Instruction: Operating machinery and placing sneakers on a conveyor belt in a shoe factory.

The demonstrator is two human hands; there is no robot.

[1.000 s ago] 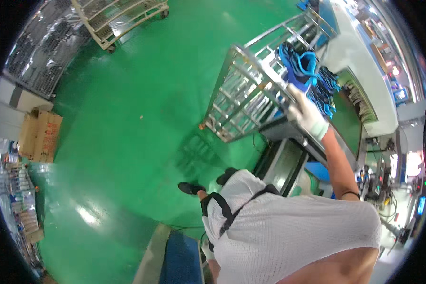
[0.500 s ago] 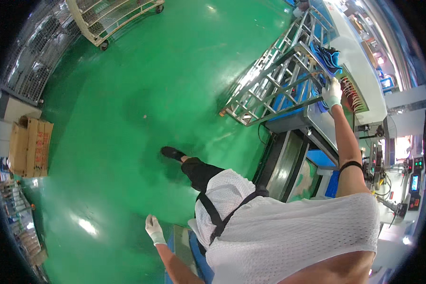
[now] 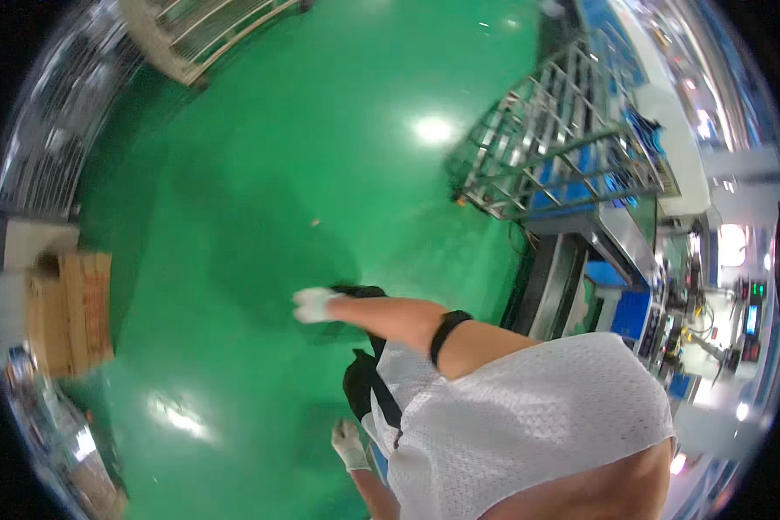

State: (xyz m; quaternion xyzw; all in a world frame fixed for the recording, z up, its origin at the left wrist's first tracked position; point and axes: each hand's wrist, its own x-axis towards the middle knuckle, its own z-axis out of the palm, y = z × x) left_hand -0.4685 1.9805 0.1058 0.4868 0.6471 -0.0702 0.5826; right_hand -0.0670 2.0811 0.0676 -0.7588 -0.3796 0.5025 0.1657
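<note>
My right hand [image 3: 316, 305], in a white glove, is out in front of my body above the green floor. It is smeared by motion, but its fingers look slightly apart and nothing shows in them. Lower down, my left hand [image 3: 348, 444], also white-gloved, hangs by my side with loosely bent fingers and no object visible in it. Neither hand touches anything. At the right stands a metal rack [image 3: 546, 147] against a machine; blue-and-black shoe-like pieces [image 3: 643, 134] sit at its near end, away from both hands.
A pale wheeled cart [image 3: 208, 43] stands at the far left, near wire cages [image 3: 48, 139]. Cardboard boxes [image 3: 69, 316] are at the left edge. A machine with a dark metal frame [image 3: 555, 277] and a lit control panel [image 3: 751, 321] lines the right.
My right hand has left the pieces at the rack and swung left across my body. My view has turned, and the rack now appears farther right. My left hand has shifted right and down.
</note>
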